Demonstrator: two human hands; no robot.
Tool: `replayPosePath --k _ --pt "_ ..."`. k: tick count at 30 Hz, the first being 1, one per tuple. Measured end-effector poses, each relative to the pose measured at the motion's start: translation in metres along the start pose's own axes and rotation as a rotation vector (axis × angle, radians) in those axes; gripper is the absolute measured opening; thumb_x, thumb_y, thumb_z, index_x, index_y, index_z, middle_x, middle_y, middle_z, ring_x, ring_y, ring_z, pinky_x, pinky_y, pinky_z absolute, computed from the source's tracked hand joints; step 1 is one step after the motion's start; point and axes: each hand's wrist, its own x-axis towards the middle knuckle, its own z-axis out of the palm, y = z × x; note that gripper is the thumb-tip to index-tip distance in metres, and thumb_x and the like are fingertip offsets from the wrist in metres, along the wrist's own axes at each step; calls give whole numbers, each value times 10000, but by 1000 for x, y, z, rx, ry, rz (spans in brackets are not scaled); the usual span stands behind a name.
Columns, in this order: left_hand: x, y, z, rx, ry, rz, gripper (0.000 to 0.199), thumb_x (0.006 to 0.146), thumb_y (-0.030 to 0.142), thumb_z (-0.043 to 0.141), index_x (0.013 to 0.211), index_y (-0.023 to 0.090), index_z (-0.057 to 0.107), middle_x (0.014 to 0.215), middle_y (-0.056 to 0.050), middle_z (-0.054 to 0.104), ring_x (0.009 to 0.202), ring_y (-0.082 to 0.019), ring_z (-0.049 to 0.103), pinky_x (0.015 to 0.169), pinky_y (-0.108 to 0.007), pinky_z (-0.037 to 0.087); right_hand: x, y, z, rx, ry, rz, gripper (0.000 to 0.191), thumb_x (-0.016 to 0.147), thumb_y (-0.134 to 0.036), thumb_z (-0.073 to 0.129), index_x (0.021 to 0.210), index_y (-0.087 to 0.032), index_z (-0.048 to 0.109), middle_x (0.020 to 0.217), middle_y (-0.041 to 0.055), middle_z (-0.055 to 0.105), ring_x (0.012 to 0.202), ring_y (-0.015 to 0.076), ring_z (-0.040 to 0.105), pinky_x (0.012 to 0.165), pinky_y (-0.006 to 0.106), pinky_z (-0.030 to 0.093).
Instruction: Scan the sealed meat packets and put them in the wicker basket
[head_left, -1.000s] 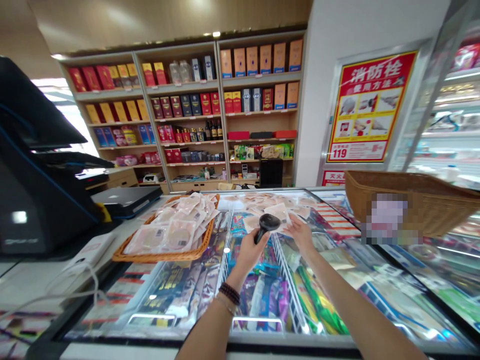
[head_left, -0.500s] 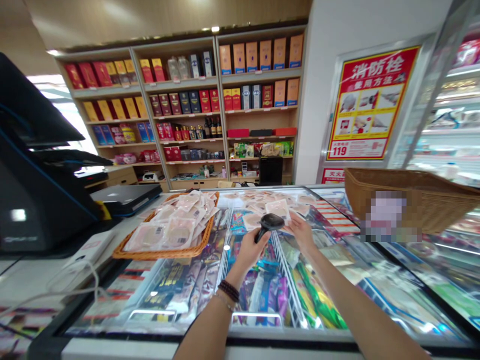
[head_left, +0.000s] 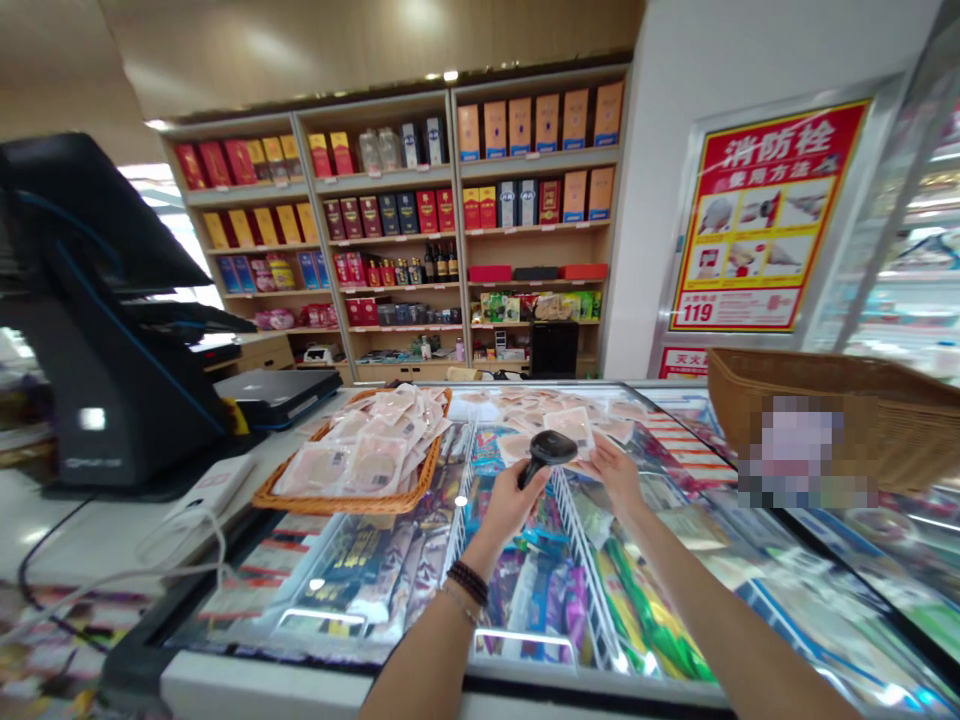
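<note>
Head view: the left hand is closed around the grip of a black handheld barcode scanner, its nose aimed at a flat plastic packet that the right hand appears to pinch by its lower edge. The two hands are close together just below the middle of the frame, with the scanner just over the packet. The packet looks light and limp, a thin, soft film pack with something pale sealed flat inside. It seems likely to flex and slip, so an edge or corner looks like the best place to hold it. More packets lie scattered on the glass lid of a freezer chest beyond the hands, and a wicker tray heaped with them sits at the lid's left end, beside the counter, which carries a black till terminal. A woven basket juts in at the right edge of the frame.
</note>
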Motion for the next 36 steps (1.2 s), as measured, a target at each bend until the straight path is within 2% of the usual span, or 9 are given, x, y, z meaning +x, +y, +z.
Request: replayPosePath --k 5,9,14,18,22,25,29,32,36 --pt "8 19 -20 42 132 49 724 824 930 753 890 221 626 649 35 592 450 -100 474 476 -255 357 14 -2 13 53 146 242 352 712 -163 905 1040 -251 810 932 38 861 855 249 881 845 369 788" --pt "12 45 -67 113 281 106 659 862 867 762 875 221 634 663 28 605 476 -108 490 483 -255 367 34 -4 53 104 184 376 337 765 -23 802 1007 -255 762 833 10 791 682 168 816 670 211 733" --pt "-3 79 -149 253 517 138 575 910 799 739 890 229 666 645 32 618 498 -129 514 504 -249 382 38 -15 150 137 77 360 320 828 -7 791 1033 -253 776 819 -15 771 662 142 800 631 180 719" --pt "-26 100 -207 386 677 165 581 872 813 720 821 239 643 647 19 623 515 -136 544 528 -256 395 21 -22 241 119 -49 305 386 757 -40 868 1094 -225 838 804 9 808 684 183 815 612 216 727" --pt "-50 107 -245 408 797 131 665 800 898 701 821 237 639 645 8 638 472 -136 539 505 -268 390 -2 -15 317 17 -210 263 391 692 -34 810 1020 -234 880 709 0 781 694 221 819 638 288 738" --pt "-65 104 -263 407 865 111 727 762 959 694 813 236 637 625 12 627 451 -139 533 488 -269 380 -15 -2 352 -98 -449 129 306 651 -89 781 892 -250 879 714 27 808 788 286 852 742 378 752" --pt "-79 97 -272 414 900 90 774 739 1002 701 801 233 639 607 7 619 451 -148 536 483 -273 385 -21 13 369 -342 -697 -63 231 663 -207 749 846 -241 886 845 64 884 1042 381 879 1016 515 712" --pt "-82 94 -269 425 900 86 770 740 1000 701 787 234 637 613 -2 630 457 -149 535 493 -278 398 -15 18 361 -469 -674 -168 238 693 -206 738 859 -240 906 1058 105 926 1252 397 845 1198 557 620" --pt "-79 94 -254 453 854 91 713 780 948 692 773 237 637 608 -1 630 473 -148 542 513 -275 408 4 18 327 -464 -646 -297 272 777 -257 742 964 -288 937 1203 73 926 1342 359 814 1247 544 588"
